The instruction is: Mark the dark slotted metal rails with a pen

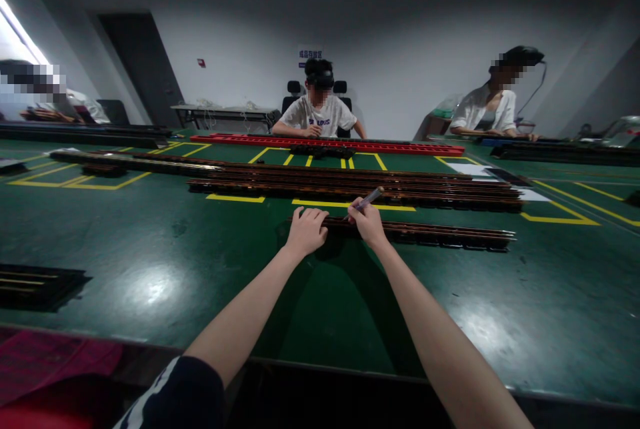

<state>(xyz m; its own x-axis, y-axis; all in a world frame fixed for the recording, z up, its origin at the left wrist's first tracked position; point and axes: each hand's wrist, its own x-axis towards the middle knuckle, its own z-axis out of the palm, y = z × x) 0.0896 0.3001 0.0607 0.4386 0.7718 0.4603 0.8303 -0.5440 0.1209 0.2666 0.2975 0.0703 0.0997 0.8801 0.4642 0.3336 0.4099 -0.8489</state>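
A long, narrow dark strip (450, 234) with thin copper-coloured rails lies crosswise on the green table in front of me. Around its left part curl the fingers of my left hand (306, 232), thumb on the near side. My right hand (369, 223) is closed in a writing grip on a slim pen-like tool (373, 197), greyish with a brownish top end. The tool leans to the right, and its lower tip points down at the strip between my hands. Whether the tip touches the strip is too small to tell.
Behind the strip lies a row of similar long strips (350, 182) beside yellow tape lines. A red slotted rail (390, 145) stretches across the far side, with small black parts (323, 151) before it. More dark strips (37, 287) lie at left. Several people sit around the table (175, 235).
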